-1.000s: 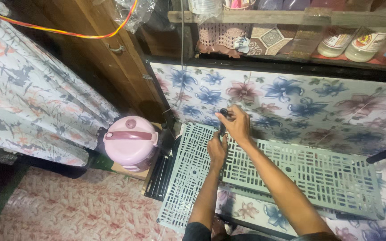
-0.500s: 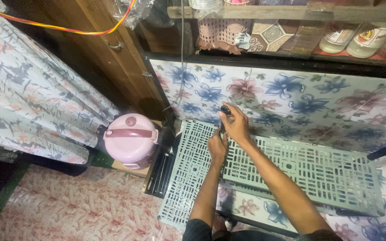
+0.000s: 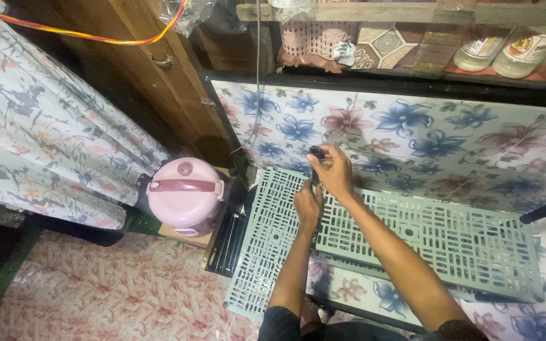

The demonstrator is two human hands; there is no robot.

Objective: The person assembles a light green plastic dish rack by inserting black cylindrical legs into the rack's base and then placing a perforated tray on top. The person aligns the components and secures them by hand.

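Dim indoor light, dark corners, slight blur, wide-angle bending at edges.

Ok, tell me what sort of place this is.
Probably a small lived-in home, a kitchen or storage corner. A pink round rice cooker sits on the floor, bottles stand on a rough wooden shelf, and a floral fabric curtain hangs at the left.

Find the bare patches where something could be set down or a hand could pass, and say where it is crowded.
Free: the pink patterned floor in front of the pink pot, and the right stretch of the upper grey slotted shelf panel. Crowded: the panel's left corner, where the left hand and right hand grip the black post.
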